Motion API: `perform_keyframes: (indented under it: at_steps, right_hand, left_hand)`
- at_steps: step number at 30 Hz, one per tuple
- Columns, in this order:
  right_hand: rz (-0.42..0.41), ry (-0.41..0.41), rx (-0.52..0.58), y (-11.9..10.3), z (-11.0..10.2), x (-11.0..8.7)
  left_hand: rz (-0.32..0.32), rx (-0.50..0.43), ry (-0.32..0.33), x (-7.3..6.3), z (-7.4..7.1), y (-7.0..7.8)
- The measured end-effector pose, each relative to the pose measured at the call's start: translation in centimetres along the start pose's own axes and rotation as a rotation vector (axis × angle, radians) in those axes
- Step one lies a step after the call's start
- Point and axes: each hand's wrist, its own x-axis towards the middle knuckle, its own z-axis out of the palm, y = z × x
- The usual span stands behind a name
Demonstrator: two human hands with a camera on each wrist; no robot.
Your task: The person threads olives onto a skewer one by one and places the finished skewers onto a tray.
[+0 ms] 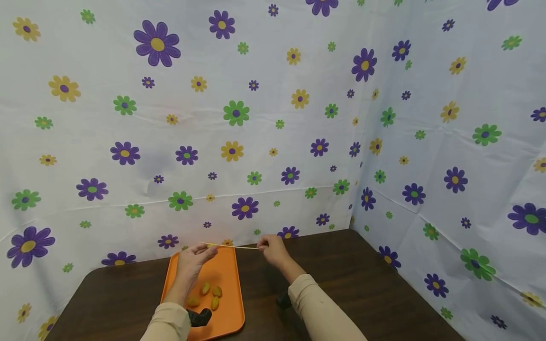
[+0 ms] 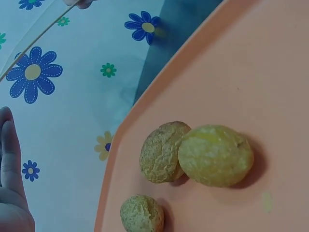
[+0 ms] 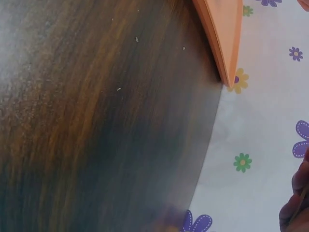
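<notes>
A thin, pale, skewer-like stick (image 1: 241, 247) spans the gap between the two hands over the far end of the orange tray. My right hand (image 1: 273, 250) pinches its right end with curled fingers. At the other end, my left hand (image 1: 194, 265) holds it between thumb and fingertips, where a bit of yellow shows. The left wrist view catches the stick (image 2: 41, 36) at the upper left, with part of the left hand (image 2: 12, 179) below. Several small, wrinkled yellow potatoes (image 1: 217, 291) lie on the tray (image 1: 232, 315), below and right of the left hand.
The tray stands on a dark brown wooden table (image 1: 341, 279). A white flower-printed cloth (image 1: 264, 137) hangs behind and to the right of it. Small pale crumbs (image 3: 136, 39) are scattered on the tabletop. A black wrist mount (image 1: 199, 317) overlaps the tray's near part.
</notes>
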Motion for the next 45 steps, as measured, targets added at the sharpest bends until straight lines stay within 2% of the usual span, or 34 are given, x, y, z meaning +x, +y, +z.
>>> perform_keyframes:
  at_steps: [6,18,27,36,45]
  right_hand:
    - [0.013,0.005,-0.054,-0.5,-0.4,0.4]
    - [-0.010,0.006,-0.100,-0.9,-0.1,0.6]
    - [-0.002,-0.004,-0.096,-1.5,0.1,0.8]
    - [0.004,-0.012,-0.108,-2.0,0.2,0.8]
    - [0.043,-0.025,-0.117,-2.5,0.3,1.1]
  left_hand:
    - [0.020,0.052,-0.016,0.1,0.2,0.0]
    - [0.016,0.123,0.002,0.0,0.5,0.1]
    - [-0.008,0.130,0.007,-0.2,0.9,-0.1]
    - [-0.006,0.140,0.013,-0.2,1.1,-0.4]
    - [-0.015,0.122,0.017,-0.2,1.4,-0.7]
